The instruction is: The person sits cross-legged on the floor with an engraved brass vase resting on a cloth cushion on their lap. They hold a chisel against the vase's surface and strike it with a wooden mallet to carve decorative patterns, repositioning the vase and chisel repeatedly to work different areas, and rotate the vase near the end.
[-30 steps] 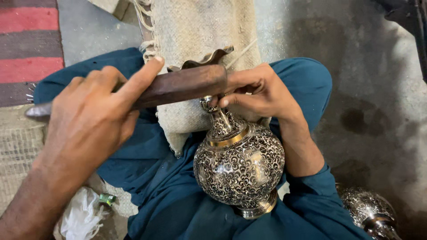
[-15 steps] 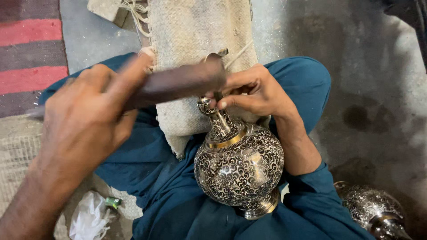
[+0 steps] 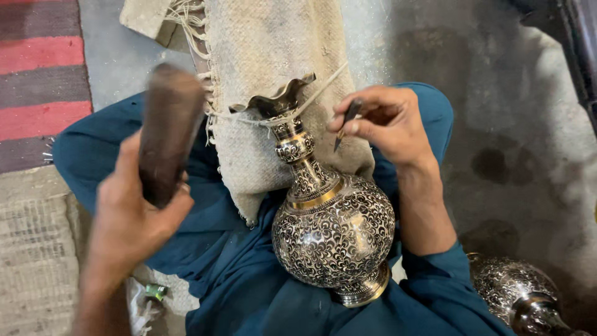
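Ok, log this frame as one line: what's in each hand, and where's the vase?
left hand: grips wooden mallet | right hand: pinches small chisel | engraved vase: tilted on lap, neck on burlap cloth | chisel off vase

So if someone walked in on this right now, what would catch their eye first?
Probably the ornate vase, silver and black scrollwork with gold bands, lying tilted across the person's lap in the middle. Next, the left hand raising a dark wooden block, blurred, at left. The right hand pinches a small pointed tool just right of the vase's neck.
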